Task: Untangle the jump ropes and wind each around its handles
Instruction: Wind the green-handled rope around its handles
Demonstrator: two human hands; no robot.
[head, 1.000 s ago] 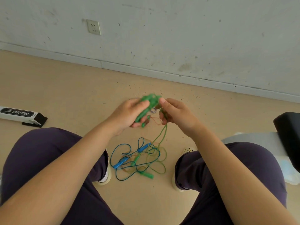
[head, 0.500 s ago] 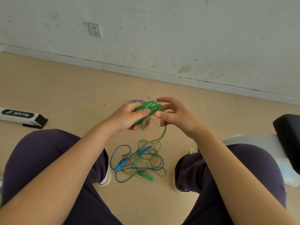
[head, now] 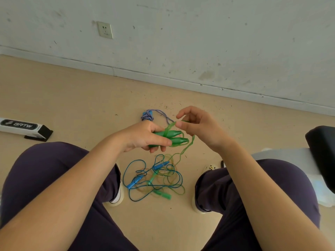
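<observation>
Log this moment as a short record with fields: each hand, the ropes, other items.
left hand: grips two green handles side by side
right hand: pinches the green cord above the handles
floor pile: blue rope and green rope, tangled
braided rope: bundled, beyond the hands
box: on floor, left
outlet: on wall

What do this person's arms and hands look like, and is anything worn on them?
Both forearms are bare, with no sleeves in view. The left hand and right hand show no gloves, rings, watch or bracelets. The fingers are uncovered.
</observation>
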